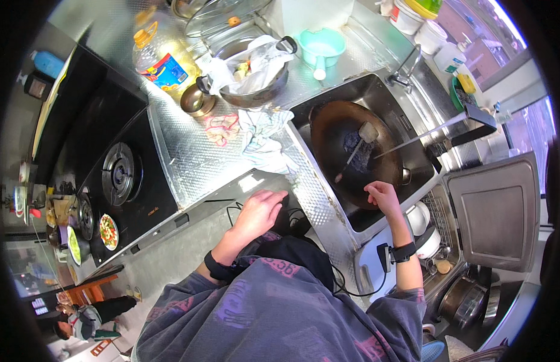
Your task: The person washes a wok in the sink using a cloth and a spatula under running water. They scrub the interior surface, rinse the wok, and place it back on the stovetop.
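Note:
My left hand (258, 212) hangs before the metal counter's front edge, fingers loosely extended, holding nothing visible. Above the near part of a large wok (323, 149) in the sink (375, 86) is my right hand (381, 197), its fingers curled; whether it holds something small I cannot tell. Inside the wok lie a spatula (367, 132) and a dark scouring pad (360, 159). A white striped cloth (266, 135) and a red-patterned cloth (222, 128) are crumpled on the counter. Behind them stands a pot (261, 95) with a white plastic bag (266, 59) over it.
An oil bottle (164, 68), a small metal bowl (197, 100) and a green dipper (323, 45) stand on the counter. The faucet (400, 80) is behind the sink. Left is a gas stove (121, 174) with a food plate (108, 231). Another person (87, 321) stands at lower left.

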Available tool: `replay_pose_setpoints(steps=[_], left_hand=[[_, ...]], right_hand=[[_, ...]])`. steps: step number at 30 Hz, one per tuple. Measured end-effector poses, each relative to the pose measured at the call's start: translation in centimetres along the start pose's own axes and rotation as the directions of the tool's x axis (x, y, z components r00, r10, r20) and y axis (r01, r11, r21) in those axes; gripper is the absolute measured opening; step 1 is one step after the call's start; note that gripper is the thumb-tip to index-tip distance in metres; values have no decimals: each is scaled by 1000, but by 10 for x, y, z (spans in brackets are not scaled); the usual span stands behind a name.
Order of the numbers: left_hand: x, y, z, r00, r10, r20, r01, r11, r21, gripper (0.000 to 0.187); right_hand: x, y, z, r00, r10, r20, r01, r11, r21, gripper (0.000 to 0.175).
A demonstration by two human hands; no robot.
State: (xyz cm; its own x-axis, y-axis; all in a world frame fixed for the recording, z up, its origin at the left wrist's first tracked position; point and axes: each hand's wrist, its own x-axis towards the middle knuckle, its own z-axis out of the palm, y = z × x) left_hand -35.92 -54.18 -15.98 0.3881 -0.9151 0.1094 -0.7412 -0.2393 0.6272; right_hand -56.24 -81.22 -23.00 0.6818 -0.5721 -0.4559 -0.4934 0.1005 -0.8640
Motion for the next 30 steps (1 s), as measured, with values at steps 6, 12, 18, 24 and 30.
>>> replay_pose_setpoints(steps=[6, 12, 18, 24, 30], left_hand=[[6, -22, -9, 997, -63, 47, 64, 998, -25, 25], [21, -57, -23, 990, -107, 91, 109, 994, -22, 25], [30, -126, -45, 970, -235, -68, 241, 965, 104, 29], [57, -206, -53, 932, -198, -303, 310, 870, 384, 39], [65, -248, -54, 906, -391, -160, 419, 784, 457, 28]], right_hand=[[10, -16, 14, 997, 70, -34, -75, 984, -161, 36], [24, -31, 29, 999, 49, -15, -48, 996, 69, 44], [60, -36, 52, 1000, -11, -6, 11, 1000, 28, 30], [83, -52, 80, 998, 16, 67, -17, 1000, 13, 25], [88, -67, 91, 992, 2, 123, -3, 1000, 3, 24]])
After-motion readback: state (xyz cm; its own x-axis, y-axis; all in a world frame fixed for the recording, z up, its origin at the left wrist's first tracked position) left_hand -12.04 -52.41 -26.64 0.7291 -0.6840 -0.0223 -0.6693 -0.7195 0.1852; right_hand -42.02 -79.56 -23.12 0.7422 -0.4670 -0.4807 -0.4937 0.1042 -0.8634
